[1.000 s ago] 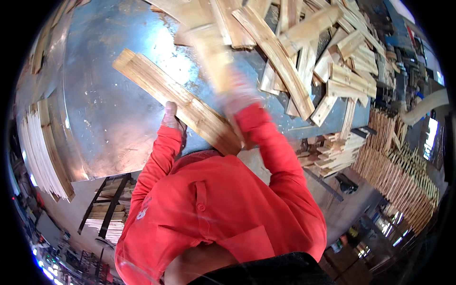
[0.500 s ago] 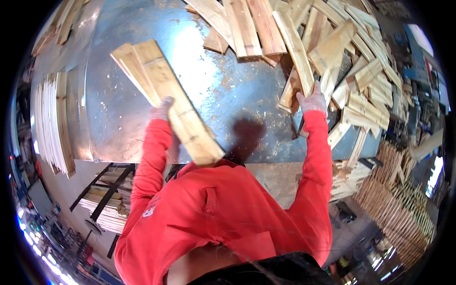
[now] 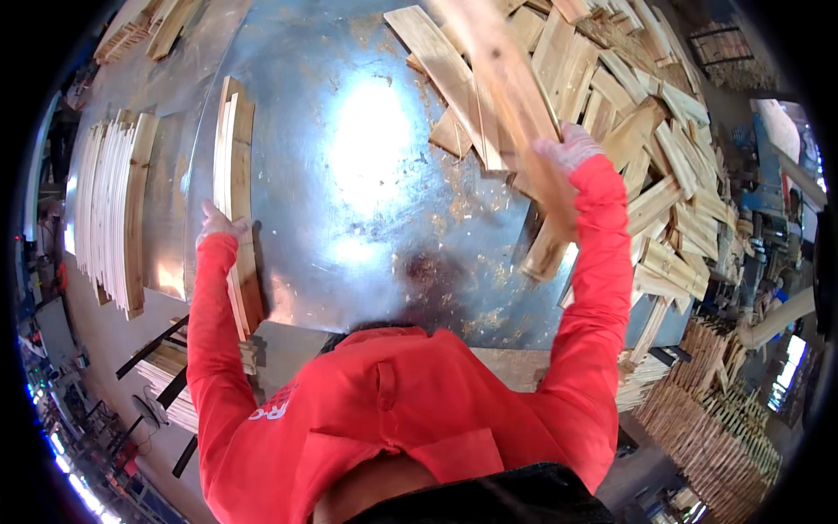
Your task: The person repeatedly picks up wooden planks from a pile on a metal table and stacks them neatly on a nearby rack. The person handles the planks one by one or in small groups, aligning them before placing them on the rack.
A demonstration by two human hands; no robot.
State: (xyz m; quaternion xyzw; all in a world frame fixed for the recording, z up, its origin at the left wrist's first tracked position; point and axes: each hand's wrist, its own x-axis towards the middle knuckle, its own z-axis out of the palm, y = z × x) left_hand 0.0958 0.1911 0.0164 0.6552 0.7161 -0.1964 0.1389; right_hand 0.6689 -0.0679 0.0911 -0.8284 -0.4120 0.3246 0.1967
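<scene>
My left hand (image 3: 218,224) grips a few wooden boards (image 3: 234,148). They stand on edge side by side on the metal table (image 3: 297,253), and their lower end reaches the table's near edge. My right hand (image 3: 572,148) is closed on the side of a single long board (image 3: 502,74), smeared by motion. That board slants above the loose pile (image 3: 602,113) at the right. A knot shows in its upper part.
Left of my left hand, a row of boards (image 3: 109,210) stands on edge. More boards (image 3: 175,26) sit at the far left. Stacked wood (image 3: 707,419) is below the table's right side, and a dark metal frame (image 3: 175,384) holds boards at lower left.
My left hand has carried its boards leftward and turned them from lying flat to standing on edge. The right hand has lifted its board away from the pile, swinging it up and left.
</scene>
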